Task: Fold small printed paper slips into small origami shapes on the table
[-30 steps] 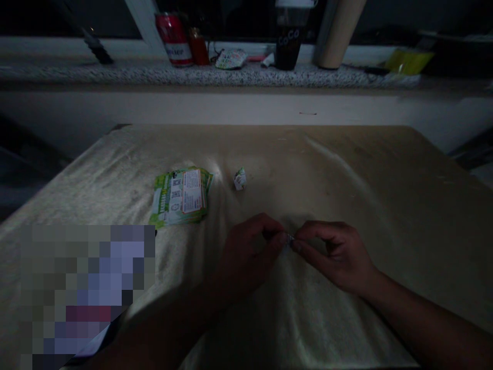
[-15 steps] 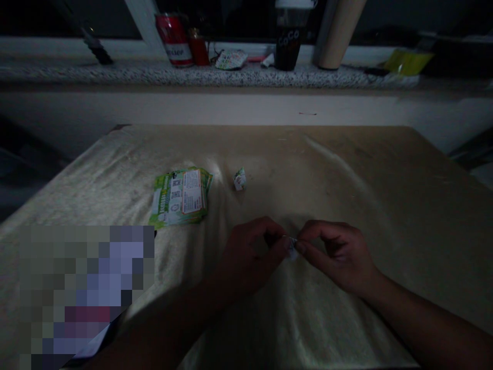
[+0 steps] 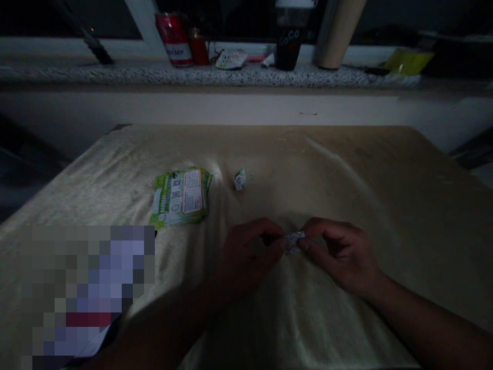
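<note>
Shifted slightly apart at the fingertips since the earlier frame, exposing more of the small printed slip (image 3: 295, 237). Can read "CoCo" on the dark cup (image 3: 288, 43), but not the slip's print. Pinched firmly by left hand (image 3: 250, 252) and right hand (image 3: 342, 252), over the tablecloth (image 3: 346, 174). Looks whitish, dark-striped.

My left hand (image 3: 252, 252) and right hand (image 3: 342, 252) pinch near each other (fingertips (image 3: 303, 245) just apart), forearms (image 3: 419, 306) angling inward.

Dark window (image 3: 239, 20) above speckled sill (image 3: 246, 78)
</note>
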Available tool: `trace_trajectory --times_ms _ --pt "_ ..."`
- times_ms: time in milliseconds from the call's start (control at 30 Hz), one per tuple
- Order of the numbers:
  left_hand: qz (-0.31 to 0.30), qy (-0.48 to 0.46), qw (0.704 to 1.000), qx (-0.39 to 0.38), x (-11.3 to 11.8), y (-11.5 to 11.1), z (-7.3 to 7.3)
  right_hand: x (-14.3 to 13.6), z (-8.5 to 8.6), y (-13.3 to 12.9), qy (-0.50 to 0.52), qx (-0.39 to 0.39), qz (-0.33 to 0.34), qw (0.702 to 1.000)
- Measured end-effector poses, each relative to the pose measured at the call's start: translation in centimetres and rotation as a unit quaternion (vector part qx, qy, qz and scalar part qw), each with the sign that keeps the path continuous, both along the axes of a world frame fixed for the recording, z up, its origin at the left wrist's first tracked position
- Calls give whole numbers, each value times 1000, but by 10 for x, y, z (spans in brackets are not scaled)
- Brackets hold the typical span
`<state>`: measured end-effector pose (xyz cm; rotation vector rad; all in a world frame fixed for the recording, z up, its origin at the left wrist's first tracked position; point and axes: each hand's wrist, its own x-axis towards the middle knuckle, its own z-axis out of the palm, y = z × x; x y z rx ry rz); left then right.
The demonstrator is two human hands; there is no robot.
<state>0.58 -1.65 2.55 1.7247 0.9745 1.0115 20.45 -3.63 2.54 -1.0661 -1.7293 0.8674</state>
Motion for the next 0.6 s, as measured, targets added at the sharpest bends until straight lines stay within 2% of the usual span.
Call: trace_trajectory --times_ms 100,233,433,600 --pt "-12 22 1000 11 1 -1 2 -1 1 0 -3 -9 21 1000" --pt "11 13 1000 23 3 -4 3 -2 1 -1 5 -31 19 999" --pt "1 29 1000 6 3 -2 -1 1 0 -1 -28 -27 28 999" --pt "-3 19 999 26 2 -1 -1 -1 -1 0 -37 -13 18 999"
